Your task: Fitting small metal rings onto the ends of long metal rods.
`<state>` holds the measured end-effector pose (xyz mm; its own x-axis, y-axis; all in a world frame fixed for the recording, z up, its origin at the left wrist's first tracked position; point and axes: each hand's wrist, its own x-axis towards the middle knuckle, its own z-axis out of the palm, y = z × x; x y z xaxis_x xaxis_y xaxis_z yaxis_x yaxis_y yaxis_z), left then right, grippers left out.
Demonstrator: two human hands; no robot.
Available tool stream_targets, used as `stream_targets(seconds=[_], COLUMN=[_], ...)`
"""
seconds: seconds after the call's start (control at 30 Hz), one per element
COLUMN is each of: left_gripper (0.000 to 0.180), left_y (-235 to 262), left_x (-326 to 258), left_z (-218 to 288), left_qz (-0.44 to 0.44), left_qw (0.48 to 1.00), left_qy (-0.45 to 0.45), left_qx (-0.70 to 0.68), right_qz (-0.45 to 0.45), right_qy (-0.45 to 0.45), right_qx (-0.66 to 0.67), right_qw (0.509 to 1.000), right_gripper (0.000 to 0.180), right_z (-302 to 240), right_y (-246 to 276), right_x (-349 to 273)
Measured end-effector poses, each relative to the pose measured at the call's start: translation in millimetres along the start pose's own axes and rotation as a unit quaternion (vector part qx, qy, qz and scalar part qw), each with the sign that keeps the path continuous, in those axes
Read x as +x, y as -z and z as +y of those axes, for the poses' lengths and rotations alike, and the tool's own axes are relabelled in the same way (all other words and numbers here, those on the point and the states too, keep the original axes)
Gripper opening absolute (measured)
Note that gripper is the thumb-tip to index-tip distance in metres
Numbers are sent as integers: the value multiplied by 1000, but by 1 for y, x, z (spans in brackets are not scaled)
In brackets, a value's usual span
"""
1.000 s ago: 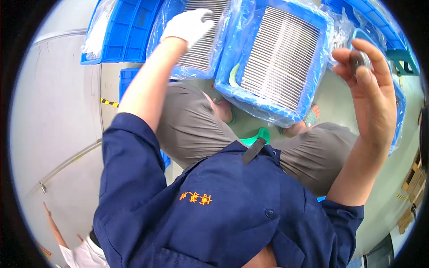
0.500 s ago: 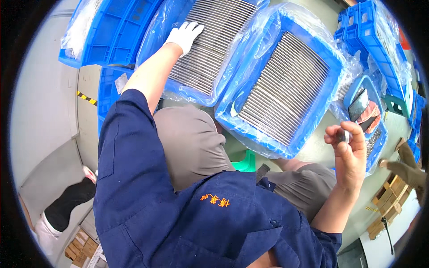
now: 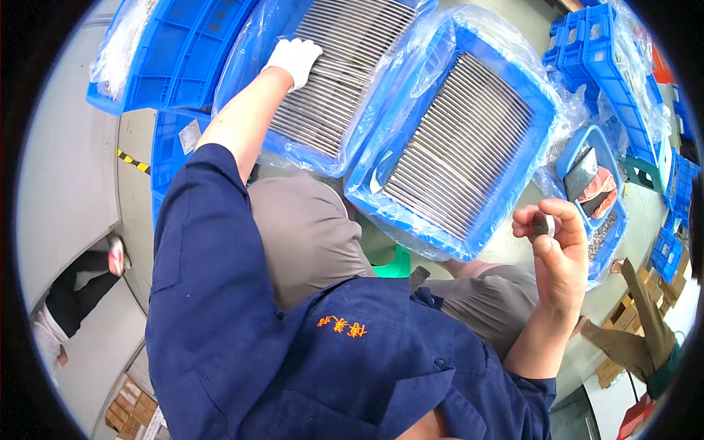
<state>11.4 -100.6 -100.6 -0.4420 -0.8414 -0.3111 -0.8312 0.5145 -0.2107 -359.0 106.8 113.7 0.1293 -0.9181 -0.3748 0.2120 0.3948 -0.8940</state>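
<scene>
By the right hand (image 3: 561,257), fingers curled, a metal disc (image 3: 543,224) is pinched right of the middle crate (image 3: 541,128). The gloved left hand (image 3: 293,62), half curled, is laid over metal rods (image 3: 315,110) left of the middle crate; whether any is gripped cannot be told.

Left crate (image 3: 257,51): I'm seeing it standing just left of the right crate (image 3: 544,123), rods (image 3: 341,84) lying side by side in it.
Right crate: more rods (image 3: 460,147) are lying inside.
Left hand (image 3: 293,63): resting on the left crate's rods.
Right hand (image 3: 561,260): hovering nearer than the right crate and to its right, a disc (image 3: 543,224) sitting between its fingers.
Tub (image 3: 605,150): I'm watching it standing beyond the right hand, a cloth (image 3: 596,189) lying in it.
Crate stack (image 3: 620,81): standing far right, behind the tub.
Stool (image 3: 396,262): showing between the wearer's legs (image 3: 302,235).
</scene>
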Motion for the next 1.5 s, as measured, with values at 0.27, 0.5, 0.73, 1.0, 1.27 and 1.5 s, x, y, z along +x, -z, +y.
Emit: stream_targets(seconds=[0.27, 0.5, 0.73, 1.0, 1.27, 1.5], left_gripper=[17, 23, 19, 30, 28, 37], left_y=[-6, 23, 44, 158, 233, 220], left_x=[-19, -49, -84, -136, -163, -142], left_z=[5, 17, 10, 76, 223, 246], left_qz=[21, -90, -4, 37, -332, -295], left_qw=[999, 982, 980, 834, 466, 178], left_qy=[-29, 75, 122, 69, -113, -106], left_qx=[31, -150, -156, -546, -812, -933], right_qz=[-5, 0, -33, -74, -102, 92], right_qy=[10, -1, -55, -108, 16, 77], right_qx=[-7, 5, 83, 112, 197, 271], right_qw=[1000, 1000, 994, 985, 975, 955], right_gripper=[35, 27, 24, 16, 37, 12], right_z=[2, 4, 16, 33, 20, 17], right_y=[-4, -2, 2, -7, -8, 20], right_x=[-2, -5, -8, -11, -12, -6])
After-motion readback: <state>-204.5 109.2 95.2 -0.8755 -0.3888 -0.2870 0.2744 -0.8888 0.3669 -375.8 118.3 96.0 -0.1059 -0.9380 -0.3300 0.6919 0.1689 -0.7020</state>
